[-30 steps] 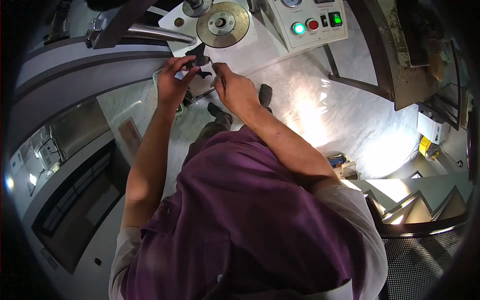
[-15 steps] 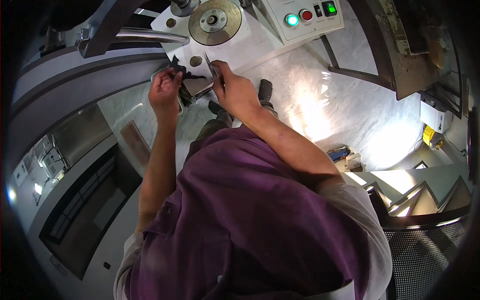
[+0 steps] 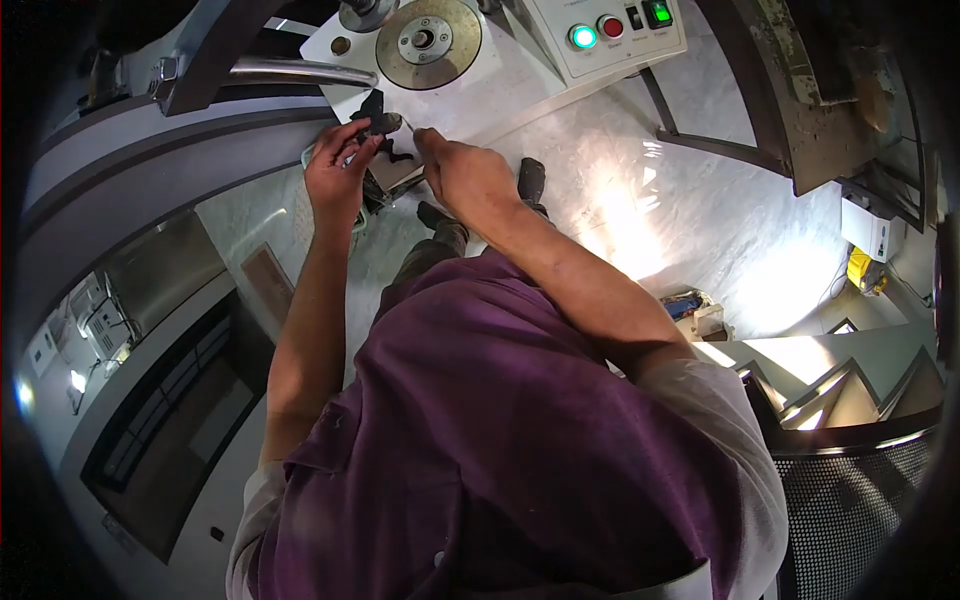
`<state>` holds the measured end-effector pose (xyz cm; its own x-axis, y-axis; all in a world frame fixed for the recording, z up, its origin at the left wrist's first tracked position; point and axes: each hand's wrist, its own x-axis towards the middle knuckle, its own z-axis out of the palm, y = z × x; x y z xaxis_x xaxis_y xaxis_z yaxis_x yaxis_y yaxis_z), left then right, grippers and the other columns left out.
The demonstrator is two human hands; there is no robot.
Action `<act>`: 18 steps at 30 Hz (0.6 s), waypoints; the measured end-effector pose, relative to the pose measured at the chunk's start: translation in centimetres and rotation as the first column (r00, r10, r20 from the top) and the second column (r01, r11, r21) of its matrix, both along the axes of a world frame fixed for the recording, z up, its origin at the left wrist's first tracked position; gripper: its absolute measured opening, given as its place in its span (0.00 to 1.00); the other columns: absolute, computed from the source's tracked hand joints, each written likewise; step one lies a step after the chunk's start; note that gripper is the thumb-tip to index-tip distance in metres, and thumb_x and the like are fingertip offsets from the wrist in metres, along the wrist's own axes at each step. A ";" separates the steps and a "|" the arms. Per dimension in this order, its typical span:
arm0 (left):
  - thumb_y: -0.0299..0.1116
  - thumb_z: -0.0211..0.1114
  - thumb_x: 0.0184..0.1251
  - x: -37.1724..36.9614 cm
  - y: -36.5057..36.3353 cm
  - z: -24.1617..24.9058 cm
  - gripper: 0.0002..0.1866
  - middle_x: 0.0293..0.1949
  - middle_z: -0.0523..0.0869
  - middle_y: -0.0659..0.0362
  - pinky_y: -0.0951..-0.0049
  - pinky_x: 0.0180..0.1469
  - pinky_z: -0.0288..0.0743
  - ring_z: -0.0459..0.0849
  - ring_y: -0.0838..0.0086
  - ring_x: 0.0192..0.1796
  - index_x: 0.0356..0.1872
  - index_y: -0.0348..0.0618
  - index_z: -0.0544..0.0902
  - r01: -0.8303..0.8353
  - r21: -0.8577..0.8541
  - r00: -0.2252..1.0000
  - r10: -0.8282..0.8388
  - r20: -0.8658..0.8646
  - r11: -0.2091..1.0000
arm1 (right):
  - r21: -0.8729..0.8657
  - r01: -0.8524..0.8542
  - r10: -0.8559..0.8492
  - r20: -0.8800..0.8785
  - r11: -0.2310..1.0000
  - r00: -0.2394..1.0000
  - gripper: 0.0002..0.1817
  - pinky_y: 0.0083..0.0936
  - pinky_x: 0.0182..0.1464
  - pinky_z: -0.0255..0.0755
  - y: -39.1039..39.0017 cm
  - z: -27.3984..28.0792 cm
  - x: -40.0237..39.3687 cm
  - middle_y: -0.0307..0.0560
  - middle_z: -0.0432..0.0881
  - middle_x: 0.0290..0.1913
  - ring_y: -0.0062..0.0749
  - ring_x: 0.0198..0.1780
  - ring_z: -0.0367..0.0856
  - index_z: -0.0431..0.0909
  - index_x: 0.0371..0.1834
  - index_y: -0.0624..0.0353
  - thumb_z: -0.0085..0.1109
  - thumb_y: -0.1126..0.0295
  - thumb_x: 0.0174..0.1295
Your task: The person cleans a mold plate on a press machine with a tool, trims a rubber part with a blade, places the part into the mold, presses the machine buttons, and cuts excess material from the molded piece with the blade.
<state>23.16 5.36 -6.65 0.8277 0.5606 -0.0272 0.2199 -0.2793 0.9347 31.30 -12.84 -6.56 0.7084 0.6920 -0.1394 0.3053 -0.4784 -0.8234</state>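
My left hand (image 3: 335, 172) is closed, its thumb and fingers pinching a black, irregular piece (image 3: 372, 104) with a thin curled tail hanging beside it. I cannot make out whether that piece is cloth or rubber. To its right, my right hand (image 3: 470, 180) is closed around a thin metal tool (image 3: 407, 124); only its narrow tip shows past the fingers, close to the black piece. Both hands are at the near edge of a white machine table (image 3: 480, 108). A round metal disc (image 3: 428, 45) with a bolted hub is set into that table beyond the hands.
A control box (image 3: 600, 50) with a lit green button and a red button stands at the table's right. A chrome bar (image 3: 300, 72) reaches in from the left. Dark metal frames (image 3: 720, 152) rise at the right, and a black mesh chair back (image 3: 850, 520) is at lower right.
My left hand has turned and lifted the black piece slightly upward and right. My right hand has tilted, so the metal tool shows less and points up toward the piece.
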 end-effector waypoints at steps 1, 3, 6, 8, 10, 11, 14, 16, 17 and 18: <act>0.22 0.72 0.58 0.1 0.2 0.0 0.14 0.45 0.79 0.60 0.78 0.49 0.75 0.80 0.79 0.44 0.47 0.38 0.85 -0.003 0.003 1.000 0.003 0.004 1.000 | -0.057 -0.030 0.033 0.045 0.998 0.998 0.14 0.49 0.35 0.77 0.0 0.5 0.4 0.56 0.84 0.29 0.54 0.33 0.85 0.73 0.50 0.58 0.53 0.68 0.62; 0.21 0.72 0.58 0.1 0.1 -0.1 0.14 0.45 0.79 0.60 0.79 0.49 0.75 0.80 0.80 0.44 0.47 0.37 0.85 -0.004 -0.033 1.000 0.004 0.013 0.999 | -0.011 -0.031 0.032 0.066 0.999 0.997 0.13 0.49 0.34 0.77 0.2 0.8 0.5 0.55 0.84 0.28 0.54 0.32 0.85 0.72 0.48 0.58 0.53 0.68 0.62; 0.20 0.72 0.58 0.0 0.4 -0.6 0.14 0.44 0.79 0.60 0.80 0.47 0.74 0.79 0.82 0.42 0.47 0.37 0.85 0.002 -0.033 1.000 -0.001 0.029 0.999 | 0.027 -0.052 0.049 0.114 0.998 0.992 0.12 0.49 0.32 0.76 0.2 -0.1 1.1 0.55 0.83 0.27 0.56 0.31 0.83 0.73 0.49 0.57 0.53 0.67 0.64; 0.20 0.72 0.58 -0.2 0.6 -1.0 0.14 0.44 0.80 0.61 0.81 0.45 0.74 0.78 0.82 0.41 0.47 0.37 0.85 -0.010 -0.067 1.000 0.012 0.025 0.998 | 0.024 -0.078 0.074 0.134 0.997 0.988 0.12 0.50 0.31 0.74 0.4 -0.6 1.0 0.56 0.82 0.25 0.58 0.29 0.82 0.73 0.52 0.55 0.52 0.66 0.67; 0.19 0.72 0.58 -0.7 0.3 -1.1 0.15 0.44 0.80 0.61 0.83 0.44 0.73 0.78 0.83 0.39 0.46 0.38 0.85 -0.021 -0.108 1.000 0.022 0.012 0.994 | 0.041 -0.030 0.029 0.018 0.999 0.999 0.14 0.52 0.32 0.73 0.4 0.2 0.7 0.58 0.83 0.27 0.60 0.31 0.82 0.72 0.53 0.55 0.53 0.67 0.65; 0.19 0.72 0.58 -0.8 0.1 -1.1 0.15 0.41 0.80 0.62 0.84 0.42 0.72 0.77 0.84 0.37 0.46 0.38 0.84 -0.050 -0.099 0.999 0.048 -0.024 0.994 | 0.038 -0.030 0.029 0.019 0.999 0.999 0.14 0.52 0.32 0.73 0.5 -0.2 0.4 0.58 0.83 0.27 0.60 0.31 0.82 0.72 0.53 0.55 0.53 0.67 0.65; 0.19 0.72 0.58 -0.7 -0.9 -1.6 0.14 0.35 0.79 0.65 0.85 0.40 0.71 0.75 0.85 0.34 0.46 0.37 0.83 -0.108 -0.226 0.994 0.108 -0.014 0.968 | 0.065 -0.002 0.009 -0.112 0.998 0.994 0.17 0.53 0.33 0.73 1.2 -1.7 -0.2 0.60 0.83 0.29 0.62 0.32 0.82 0.70 0.56 0.54 0.54 0.68 0.64; 0.19 0.72 0.58 -0.8 -1.7 -1.1 0.14 0.32 0.78 0.66 0.86 0.38 0.70 0.75 0.86 0.33 0.46 0.36 0.82 -0.132 -0.358 0.989 0.147 0.017 0.925 | 0.192 0.063 -0.038 -0.130 0.979 0.991 0.21 0.52 0.34 0.74 1.3 -1.8 -0.1 0.60 0.83 0.30 0.61 0.33 0.82 0.68 0.60 0.54 0.54 0.69 0.63; 0.18 0.71 0.59 -1.0 -2.0 -0.6 0.14 0.30 0.76 0.67 0.86 0.38 0.70 0.74 0.86 0.33 0.46 0.35 0.82 -0.185 -0.358 0.980 0.197 -0.002 0.915 | 0.191 0.065 -0.040 -0.133 0.979 0.990 0.21 0.52 0.34 0.74 1.0 -1.6 -0.3 0.60 0.83 0.30 0.61 0.33 0.82 0.68 0.60 0.54 0.54 0.69 0.63; 0.18 0.71 0.59 -1.0 -2.3 -0.2 0.14 0.28 0.75 0.68 0.87 0.38 0.69 0.74 0.87 0.33 0.46 0.35 0.81 -0.237 -0.359 0.969 0.246 -0.020 0.903 | 0.152 0.082 -0.059 -0.147 0.985 0.987 0.22 0.51 0.35 0.74 0.7 -1.0 -0.4 0.59 0.83 0.30 0.61 0.33 0.83 0.68 0.62 0.54 0.54 0.69 0.63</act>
